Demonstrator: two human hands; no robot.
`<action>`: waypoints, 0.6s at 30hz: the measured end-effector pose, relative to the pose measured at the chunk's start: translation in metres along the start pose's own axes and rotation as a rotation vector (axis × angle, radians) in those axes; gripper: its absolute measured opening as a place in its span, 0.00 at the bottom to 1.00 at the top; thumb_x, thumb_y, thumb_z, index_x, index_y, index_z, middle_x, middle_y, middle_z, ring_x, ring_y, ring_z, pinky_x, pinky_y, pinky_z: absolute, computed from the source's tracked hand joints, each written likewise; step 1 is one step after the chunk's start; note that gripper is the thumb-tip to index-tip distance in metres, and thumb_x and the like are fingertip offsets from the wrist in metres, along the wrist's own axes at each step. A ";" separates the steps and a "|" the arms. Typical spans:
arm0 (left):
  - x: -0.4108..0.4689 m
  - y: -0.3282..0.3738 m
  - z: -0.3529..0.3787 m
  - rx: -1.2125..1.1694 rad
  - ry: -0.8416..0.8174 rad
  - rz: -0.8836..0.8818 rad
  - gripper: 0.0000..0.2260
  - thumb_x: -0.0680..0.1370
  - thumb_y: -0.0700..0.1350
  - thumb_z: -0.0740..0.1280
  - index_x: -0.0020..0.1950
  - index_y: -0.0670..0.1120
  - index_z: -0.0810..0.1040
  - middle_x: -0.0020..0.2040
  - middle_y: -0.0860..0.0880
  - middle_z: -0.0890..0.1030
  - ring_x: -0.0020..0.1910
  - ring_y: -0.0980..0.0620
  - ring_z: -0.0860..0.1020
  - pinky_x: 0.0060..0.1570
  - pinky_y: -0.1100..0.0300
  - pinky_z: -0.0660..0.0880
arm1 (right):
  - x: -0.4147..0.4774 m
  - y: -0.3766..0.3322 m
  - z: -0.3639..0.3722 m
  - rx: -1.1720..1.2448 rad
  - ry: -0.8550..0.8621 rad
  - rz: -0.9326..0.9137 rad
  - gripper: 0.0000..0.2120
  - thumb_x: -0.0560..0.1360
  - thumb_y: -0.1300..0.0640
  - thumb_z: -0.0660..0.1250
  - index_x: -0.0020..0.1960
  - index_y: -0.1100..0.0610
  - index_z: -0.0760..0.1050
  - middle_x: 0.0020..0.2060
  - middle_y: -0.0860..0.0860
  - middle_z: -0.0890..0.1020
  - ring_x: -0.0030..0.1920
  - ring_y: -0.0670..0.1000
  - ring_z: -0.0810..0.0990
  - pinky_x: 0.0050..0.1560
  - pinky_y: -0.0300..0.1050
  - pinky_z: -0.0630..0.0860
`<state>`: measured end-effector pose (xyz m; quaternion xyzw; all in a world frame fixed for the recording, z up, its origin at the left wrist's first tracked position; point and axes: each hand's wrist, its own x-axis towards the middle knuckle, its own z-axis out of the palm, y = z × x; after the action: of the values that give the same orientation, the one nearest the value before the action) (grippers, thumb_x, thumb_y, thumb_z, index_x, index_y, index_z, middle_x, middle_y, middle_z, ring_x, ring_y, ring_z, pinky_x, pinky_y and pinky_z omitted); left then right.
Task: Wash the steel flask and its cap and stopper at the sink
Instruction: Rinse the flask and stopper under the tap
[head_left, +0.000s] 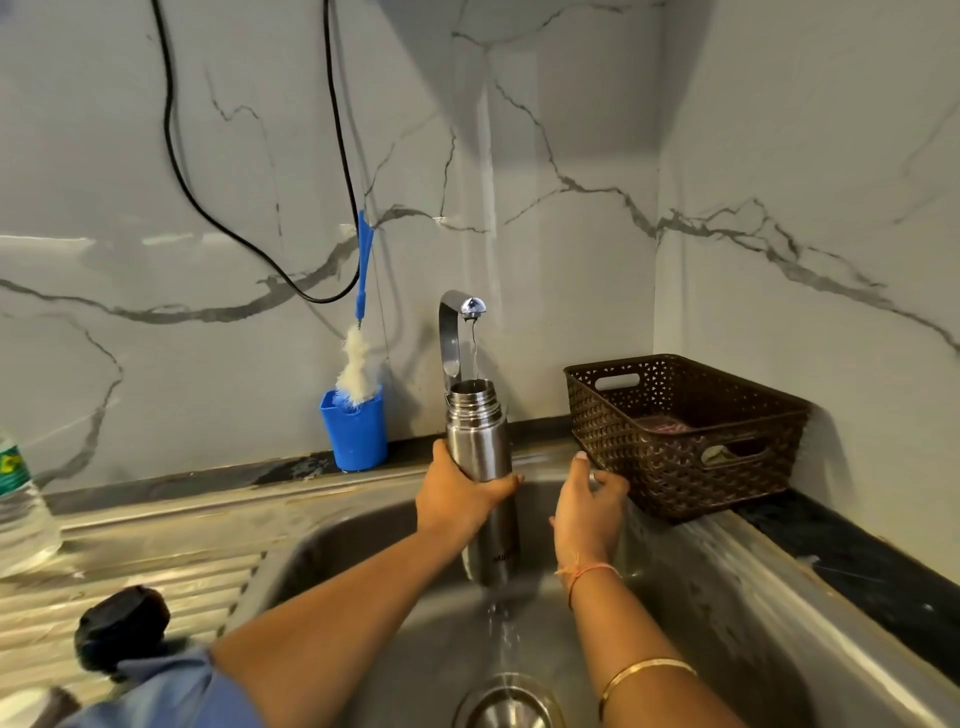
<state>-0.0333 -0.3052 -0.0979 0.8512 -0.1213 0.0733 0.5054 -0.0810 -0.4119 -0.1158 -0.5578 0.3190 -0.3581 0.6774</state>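
Your left hand (457, 499) wraps the steel flask (480, 441) mid-body, upright over the sink (701, 597) under the running tap (460, 322), right hand (589, 512) loose and empty beside it; hold the mouth centred under the stream.

A blue plastic cup (355, 436) stands left of centre against the marble wall (571, 156), holding a white-bristled bottle brush (356, 369) with its blue handle upward. A black cable (323, 301) loops down the wall behind it. Right of centre, a dark brown perforated basket (675, 480) sits in the corner, and a clear plastic bottle (21, 514) shows at the left edge.
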 end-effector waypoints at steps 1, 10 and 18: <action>-0.001 0.000 -0.001 -0.005 -0.012 0.000 0.38 0.63 0.53 0.79 0.67 0.48 0.63 0.61 0.49 0.75 0.58 0.51 0.75 0.57 0.55 0.74 | 0.000 0.000 0.001 0.001 0.002 -0.001 0.20 0.77 0.45 0.60 0.61 0.58 0.67 0.48 0.55 0.77 0.46 0.56 0.78 0.48 0.62 0.78; 0.000 0.006 0.001 0.029 -0.068 -0.033 0.38 0.63 0.55 0.78 0.67 0.48 0.64 0.60 0.49 0.76 0.57 0.49 0.76 0.57 0.53 0.75 | 0.001 -0.001 0.000 -0.005 0.004 0.008 0.19 0.77 0.45 0.60 0.61 0.58 0.67 0.45 0.52 0.75 0.45 0.55 0.77 0.49 0.62 0.78; -0.006 0.006 -0.004 -0.091 0.075 0.099 0.33 0.63 0.53 0.79 0.61 0.53 0.63 0.56 0.53 0.75 0.54 0.53 0.75 0.52 0.60 0.74 | 0.002 -0.002 0.000 0.013 0.038 0.020 0.18 0.77 0.46 0.60 0.59 0.59 0.68 0.45 0.53 0.75 0.44 0.56 0.75 0.49 0.64 0.77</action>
<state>-0.0409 -0.3034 -0.0929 0.8171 -0.1471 0.1245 0.5433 -0.0804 -0.4140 -0.1142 -0.5432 0.3350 -0.3639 0.6784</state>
